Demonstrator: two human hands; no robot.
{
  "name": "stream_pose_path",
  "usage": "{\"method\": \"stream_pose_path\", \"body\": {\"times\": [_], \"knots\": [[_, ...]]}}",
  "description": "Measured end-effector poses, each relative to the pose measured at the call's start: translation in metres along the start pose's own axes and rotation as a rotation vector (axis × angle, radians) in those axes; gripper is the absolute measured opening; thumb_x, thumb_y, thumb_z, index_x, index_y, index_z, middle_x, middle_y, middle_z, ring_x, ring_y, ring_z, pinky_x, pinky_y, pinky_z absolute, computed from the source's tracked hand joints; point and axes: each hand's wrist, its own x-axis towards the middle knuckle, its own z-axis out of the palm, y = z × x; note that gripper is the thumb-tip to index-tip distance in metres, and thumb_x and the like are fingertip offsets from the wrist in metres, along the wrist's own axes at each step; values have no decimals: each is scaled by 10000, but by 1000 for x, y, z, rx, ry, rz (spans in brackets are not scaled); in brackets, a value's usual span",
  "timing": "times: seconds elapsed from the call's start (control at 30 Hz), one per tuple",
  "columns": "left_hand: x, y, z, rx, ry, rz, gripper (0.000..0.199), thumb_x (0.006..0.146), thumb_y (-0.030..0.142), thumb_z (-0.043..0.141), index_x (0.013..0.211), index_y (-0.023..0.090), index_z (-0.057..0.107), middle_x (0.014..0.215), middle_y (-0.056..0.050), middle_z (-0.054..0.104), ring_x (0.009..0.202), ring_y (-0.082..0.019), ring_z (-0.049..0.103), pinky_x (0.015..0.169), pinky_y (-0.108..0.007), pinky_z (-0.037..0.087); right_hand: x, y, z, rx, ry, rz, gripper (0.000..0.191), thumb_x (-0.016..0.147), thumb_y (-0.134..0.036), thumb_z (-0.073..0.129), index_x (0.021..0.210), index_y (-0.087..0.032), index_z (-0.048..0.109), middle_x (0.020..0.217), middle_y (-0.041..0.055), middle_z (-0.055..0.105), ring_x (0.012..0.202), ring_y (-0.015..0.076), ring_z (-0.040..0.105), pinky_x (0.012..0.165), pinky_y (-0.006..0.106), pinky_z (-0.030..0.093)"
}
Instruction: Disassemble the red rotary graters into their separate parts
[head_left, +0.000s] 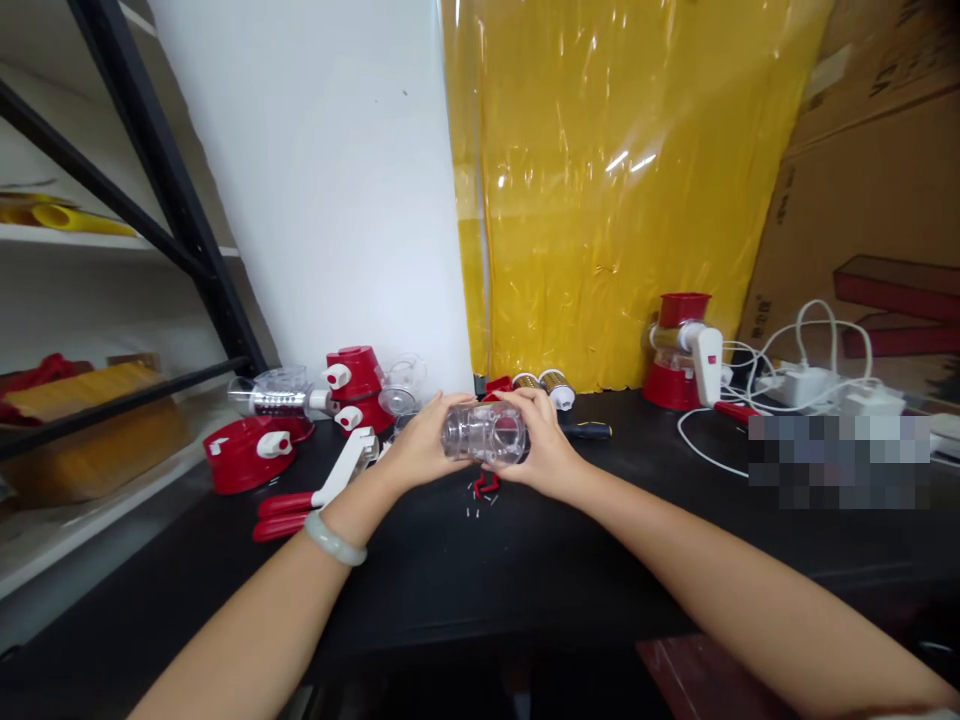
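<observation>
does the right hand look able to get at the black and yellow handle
Probably yes: the black and yellow handle sticks out uncovered beside the right hand, though that hand holds the clear plastic part and would likely need to let go first.

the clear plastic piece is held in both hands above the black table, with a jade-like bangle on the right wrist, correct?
Not quite: the head view shows the bangle on the left wrist. The clear plastic piece is indeed held in both hands above the black table.
</observation>
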Motion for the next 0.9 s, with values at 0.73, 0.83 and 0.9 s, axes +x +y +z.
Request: {"method": "stream_pose_path", "body": {"times": [0.73,0.83,0.9], "knots": [[-11,-12,-3,-33,302,-129,893,568,504,820,1296,257,365,1197,-120,568,1093,-326,596,926,-522,508,-22,137,-75,-347,-576,448,375,756,-469,659,963,-157,690,970,118,676,874,243,636,824,350,478],[-8,-5,-10,-38,245,-170,818,613,455,797,1298,230,412,1248,-124,560,1152,-298,564,989,-482,467,-28,141,-73,-403,-590,394,299,734,-343,702,969,-158,697,948,111,638,856,229,614,835,355,477],[-6,-7,-14,-51,173,-198,854,602,455,797,1337,232,424,1277,-127,557,1145,-301,570,977,-468,470,-29,140,-73,-424,-580,364,222,728,-285,706,917,-169,693,903,91,608,834,217,595,814,353,480]]}}
